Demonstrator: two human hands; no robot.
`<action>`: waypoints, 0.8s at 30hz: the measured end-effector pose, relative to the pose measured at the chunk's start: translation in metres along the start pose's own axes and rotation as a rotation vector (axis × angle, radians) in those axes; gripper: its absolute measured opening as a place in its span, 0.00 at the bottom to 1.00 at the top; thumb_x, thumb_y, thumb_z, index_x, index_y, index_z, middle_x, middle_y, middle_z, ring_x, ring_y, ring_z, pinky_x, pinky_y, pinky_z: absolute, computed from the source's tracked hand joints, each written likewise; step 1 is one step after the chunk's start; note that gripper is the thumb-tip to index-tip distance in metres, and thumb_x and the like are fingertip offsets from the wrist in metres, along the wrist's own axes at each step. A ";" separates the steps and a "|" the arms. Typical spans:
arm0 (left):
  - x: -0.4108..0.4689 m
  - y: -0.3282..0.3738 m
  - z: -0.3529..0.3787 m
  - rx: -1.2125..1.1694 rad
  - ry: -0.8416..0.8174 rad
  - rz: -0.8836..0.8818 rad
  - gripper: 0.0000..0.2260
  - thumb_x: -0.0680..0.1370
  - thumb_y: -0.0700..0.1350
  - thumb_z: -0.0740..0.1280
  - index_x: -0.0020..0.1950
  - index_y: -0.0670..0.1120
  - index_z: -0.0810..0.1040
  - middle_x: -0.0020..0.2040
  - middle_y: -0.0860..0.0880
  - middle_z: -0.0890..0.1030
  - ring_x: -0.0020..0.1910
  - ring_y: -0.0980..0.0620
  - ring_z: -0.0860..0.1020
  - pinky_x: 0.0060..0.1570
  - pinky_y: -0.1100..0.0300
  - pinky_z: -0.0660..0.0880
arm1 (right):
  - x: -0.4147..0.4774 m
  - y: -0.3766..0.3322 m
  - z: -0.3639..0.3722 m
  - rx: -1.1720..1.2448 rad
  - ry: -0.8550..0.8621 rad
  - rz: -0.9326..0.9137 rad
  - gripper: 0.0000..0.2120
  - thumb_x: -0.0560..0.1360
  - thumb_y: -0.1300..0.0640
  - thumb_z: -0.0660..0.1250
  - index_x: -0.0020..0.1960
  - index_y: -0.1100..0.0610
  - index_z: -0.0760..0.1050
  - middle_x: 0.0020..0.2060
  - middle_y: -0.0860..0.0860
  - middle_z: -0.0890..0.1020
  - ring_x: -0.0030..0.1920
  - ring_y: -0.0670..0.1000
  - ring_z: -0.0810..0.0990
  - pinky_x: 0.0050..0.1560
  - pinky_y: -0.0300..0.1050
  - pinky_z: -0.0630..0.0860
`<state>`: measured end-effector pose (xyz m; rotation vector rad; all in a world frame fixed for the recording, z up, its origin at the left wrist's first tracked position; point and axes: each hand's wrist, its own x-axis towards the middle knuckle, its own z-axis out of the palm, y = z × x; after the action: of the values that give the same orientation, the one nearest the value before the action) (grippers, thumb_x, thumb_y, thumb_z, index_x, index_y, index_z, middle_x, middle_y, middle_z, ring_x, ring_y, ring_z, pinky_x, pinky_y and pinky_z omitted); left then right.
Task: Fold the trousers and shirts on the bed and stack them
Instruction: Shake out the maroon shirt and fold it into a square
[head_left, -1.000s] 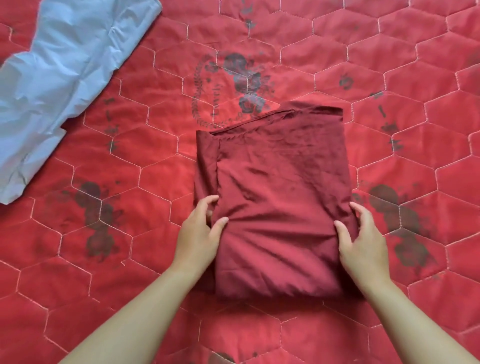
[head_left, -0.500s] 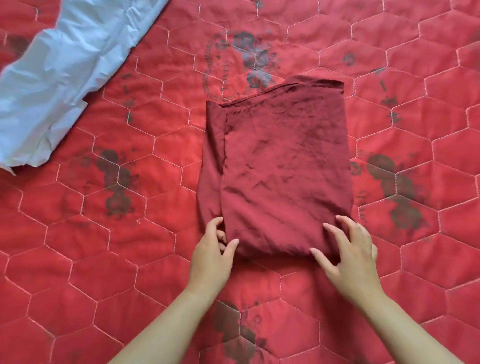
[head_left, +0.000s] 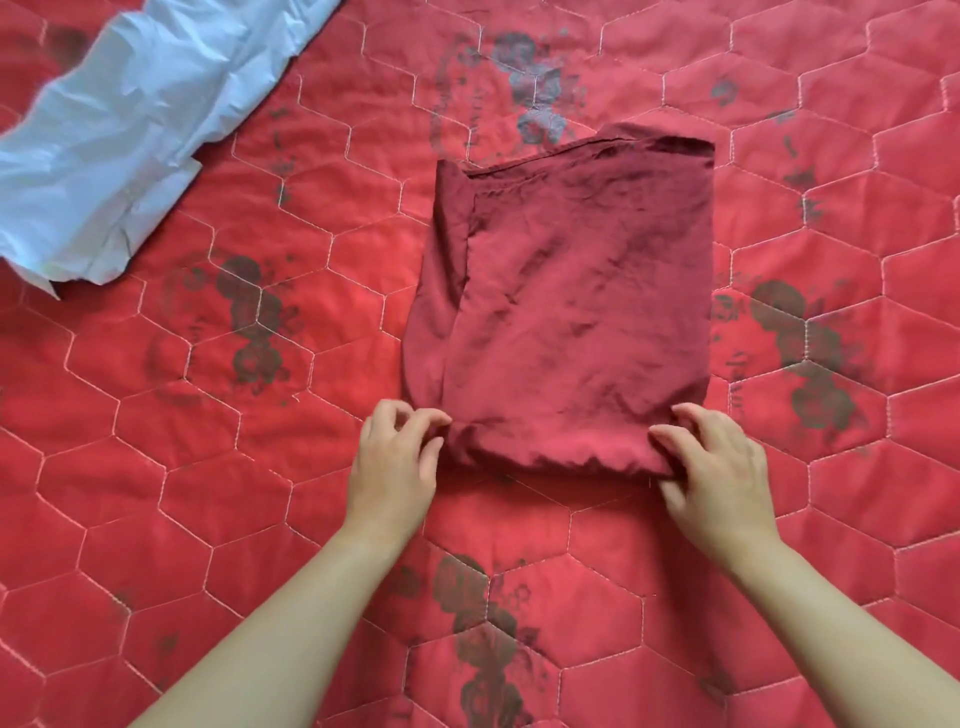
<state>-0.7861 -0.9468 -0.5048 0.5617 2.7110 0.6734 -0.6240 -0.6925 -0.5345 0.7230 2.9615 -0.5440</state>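
A dark red garment (head_left: 571, 306), folded into a rough rectangle, lies flat on the red quilted bed cover (head_left: 260, 493). My left hand (head_left: 397, 457) sits at its near left corner, thumb and fingers curled and pinching the cloth's edge. My right hand (head_left: 714, 462) is at the near right corner, fingers bent over the fold and gripping it. A light blue garment (head_left: 130, 135) lies crumpled and unfolded at the far left, well apart from both hands.
The bed cover has hexagon stitching and dark flower prints. Open quilt surface surrounds the folded garment on the right, left and near sides.
The folded red garment now lies farther from me. Both hands have slid from its sides down to its near corners.
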 end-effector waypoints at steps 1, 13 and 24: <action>0.000 -0.001 0.000 0.037 0.011 0.096 0.10 0.72 0.37 0.70 0.50 0.49 0.81 0.47 0.48 0.73 0.45 0.46 0.73 0.47 0.54 0.72 | -0.002 -0.005 0.001 -0.033 -0.010 -0.069 0.26 0.56 0.63 0.78 0.53 0.56 0.79 0.58 0.56 0.77 0.59 0.59 0.74 0.53 0.56 0.70; 0.019 -0.021 0.028 0.117 -0.261 0.312 0.27 0.70 0.56 0.71 0.68 0.56 0.70 0.71 0.52 0.67 0.70 0.52 0.65 0.63 0.54 0.63 | 0.011 -0.028 0.020 0.233 0.022 -0.080 0.07 0.72 0.64 0.70 0.50 0.58 0.80 0.50 0.52 0.82 0.52 0.57 0.79 0.50 0.49 0.75; -0.020 -0.002 -0.004 -0.233 -0.249 0.211 0.07 0.73 0.46 0.71 0.50 0.49 0.80 0.42 0.56 0.83 0.43 0.52 0.80 0.42 0.58 0.73 | -0.029 -0.022 -0.026 0.287 -0.027 0.068 0.02 0.74 0.59 0.68 0.46 0.55 0.79 0.40 0.51 0.83 0.40 0.56 0.81 0.39 0.48 0.74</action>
<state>-0.7710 -0.9585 -0.4987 0.8190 2.3240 0.8930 -0.6073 -0.7147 -0.4995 0.8266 2.8525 -0.9774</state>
